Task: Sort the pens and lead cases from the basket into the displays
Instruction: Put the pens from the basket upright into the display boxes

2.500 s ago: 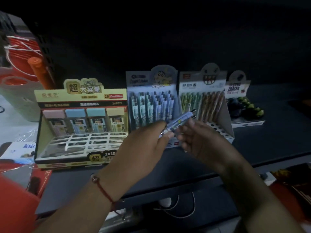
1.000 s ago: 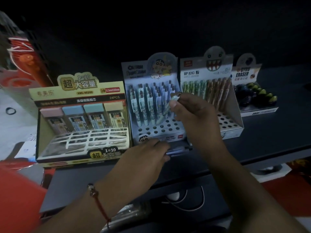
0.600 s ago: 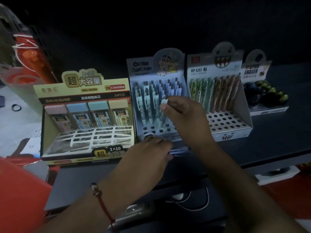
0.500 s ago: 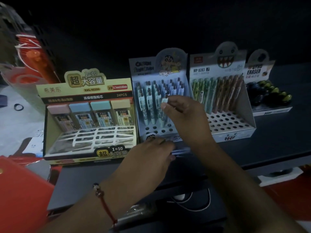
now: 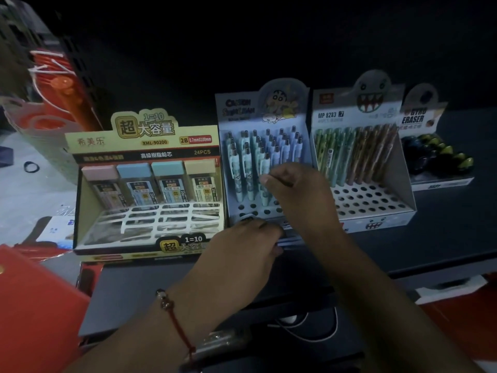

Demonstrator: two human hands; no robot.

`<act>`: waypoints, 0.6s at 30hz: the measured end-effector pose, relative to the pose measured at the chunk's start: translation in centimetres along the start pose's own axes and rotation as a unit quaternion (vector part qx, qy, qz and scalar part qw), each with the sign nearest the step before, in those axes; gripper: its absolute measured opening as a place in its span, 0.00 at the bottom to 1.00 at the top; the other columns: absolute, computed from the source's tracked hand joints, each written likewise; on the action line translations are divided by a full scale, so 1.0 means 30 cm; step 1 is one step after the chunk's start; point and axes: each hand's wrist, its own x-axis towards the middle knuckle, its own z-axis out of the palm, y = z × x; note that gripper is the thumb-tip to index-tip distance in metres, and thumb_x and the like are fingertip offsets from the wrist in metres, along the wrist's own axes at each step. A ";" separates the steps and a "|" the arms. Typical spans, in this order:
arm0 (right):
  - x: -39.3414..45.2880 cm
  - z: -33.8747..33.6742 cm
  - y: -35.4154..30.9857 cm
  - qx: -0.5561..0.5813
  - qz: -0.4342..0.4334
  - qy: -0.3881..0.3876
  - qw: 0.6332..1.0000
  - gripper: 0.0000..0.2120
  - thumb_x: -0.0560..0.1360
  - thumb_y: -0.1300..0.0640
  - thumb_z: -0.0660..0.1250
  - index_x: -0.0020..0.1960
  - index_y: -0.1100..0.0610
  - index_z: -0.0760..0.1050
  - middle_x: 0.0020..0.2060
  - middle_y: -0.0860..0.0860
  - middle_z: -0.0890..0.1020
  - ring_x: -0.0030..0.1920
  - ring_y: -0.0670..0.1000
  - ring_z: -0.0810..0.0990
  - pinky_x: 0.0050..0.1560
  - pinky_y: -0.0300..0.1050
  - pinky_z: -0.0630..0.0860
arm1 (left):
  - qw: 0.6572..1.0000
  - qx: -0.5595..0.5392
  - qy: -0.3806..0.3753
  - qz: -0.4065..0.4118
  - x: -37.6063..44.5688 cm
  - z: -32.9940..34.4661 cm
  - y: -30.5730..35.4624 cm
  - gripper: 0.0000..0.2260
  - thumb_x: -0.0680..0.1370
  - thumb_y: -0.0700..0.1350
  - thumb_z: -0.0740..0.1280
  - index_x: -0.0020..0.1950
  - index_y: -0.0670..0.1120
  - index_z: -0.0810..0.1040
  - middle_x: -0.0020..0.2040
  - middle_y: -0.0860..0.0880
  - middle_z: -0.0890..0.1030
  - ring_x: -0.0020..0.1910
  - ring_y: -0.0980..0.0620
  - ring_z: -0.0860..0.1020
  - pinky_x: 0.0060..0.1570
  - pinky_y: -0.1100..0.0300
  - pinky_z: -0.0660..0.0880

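A: Four displays are seen on the dark shelf: the lead case display, the blue pen display, the green-and-brown pen display and an eraser box.

B: Four lead cases are stood upright in the back row, labels outward.

A: The blue display's base is steadied by the left hand, spare pens apparently kept under curled fingers.

B: A pen is likely being seated by the right hand; its fingertips are pinched together, but the pen is hidden. No basket is shown.
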 end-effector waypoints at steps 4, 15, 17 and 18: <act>-0.010 -0.002 0.006 -0.017 0.001 -0.008 1.000 0.08 0.78 0.53 0.69 0.42 0.52 0.80 0.32 0.44 0.80 0.33 0.42 0.78 0.34 0.35 0.71 | 1.000 0.000 -0.006 -0.003 -0.002 0.001 0.000 0.09 0.82 0.52 0.58 0.59 0.52 0.73 0.56 0.53 0.76 0.55 0.52 0.74 0.49 0.55 0.73; -0.071 -0.101 0.011 -0.004 -0.001 -0.055 0.998 0.06 0.78 0.53 0.69 0.53 0.49 0.83 0.43 0.37 0.82 0.45 0.35 0.80 0.43 0.25 0.72 | 1.000 -0.008 0.000 -0.007 0.001 0.000 -0.002 0.08 0.83 0.53 0.57 0.57 0.52 0.72 0.52 0.54 0.76 0.51 0.54 0.74 0.46 0.56 0.72; -0.093 -0.149 0.015 0.005 -0.005 -0.076 0.997 0.04 0.79 0.52 0.68 0.48 0.46 0.82 0.39 0.38 0.82 0.42 0.37 0.80 0.41 0.28 0.72 | 1.000 -0.008 0.006 -0.004 0.005 -0.004 0.002 0.08 0.83 0.54 0.57 0.57 0.53 0.72 0.50 0.55 0.75 0.50 0.54 0.73 0.44 0.58 0.69; -0.106 -0.173 0.017 0.008 -0.007 -0.092 0.996 0.05 0.79 0.52 0.68 0.46 0.46 0.82 0.38 0.39 0.82 0.41 0.39 0.80 0.40 0.29 0.72 | 1.000 -0.009 0.008 -0.004 0.007 -0.005 0.005 0.08 0.83 0.54 0.56 0.58 0.54 0.72 0.50 0.55 0.75 0.49 0.54 0.72 0.43 0.58 0.69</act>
